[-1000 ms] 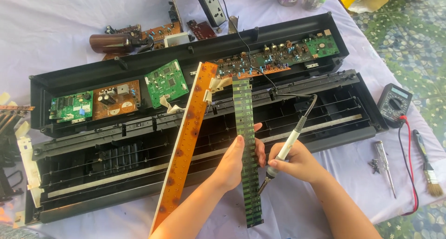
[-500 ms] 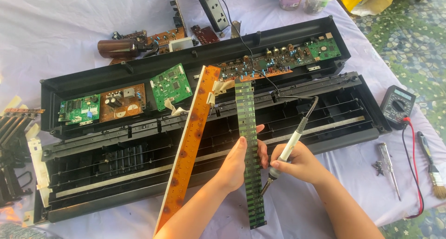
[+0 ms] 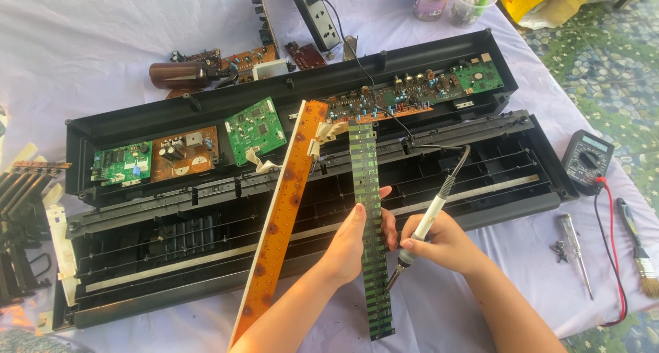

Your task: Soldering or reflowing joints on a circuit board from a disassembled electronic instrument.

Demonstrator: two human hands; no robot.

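My left hand [image 3: 351, 246] grips a long narrow green circuit strip [image 3: 367, 181] that lies across the open black keyboard case [image 3: 171, 240]. My right hand [image 3: 446, 243] holds a white-handled soldering iron [image 3: 424, 229] like a pen, its tip pointing down beside the strip's right edge. A long orange-brown circuit strip [image 3: 281, 215] lies diagonally just left of my left hand. A ribbon cable joins the two strips near their upper ends.
Green and brown circuit boards [image 3: 189, 147] sit in the case's rear tray. A multimeter [image 3: 587, 161] with red lead, a screwdriver [image 3: 573, 246] and a brush [image 3: 638, 246] lie at the right. A power strip [image 3: 319, 16], loose boards and cups lie at the back; key parts [image 3: 20, 215] at the left.
The view has shifted slightly, so the case sits a little further right. Both hands keep their hold; the iron's tip stays by the green strip.
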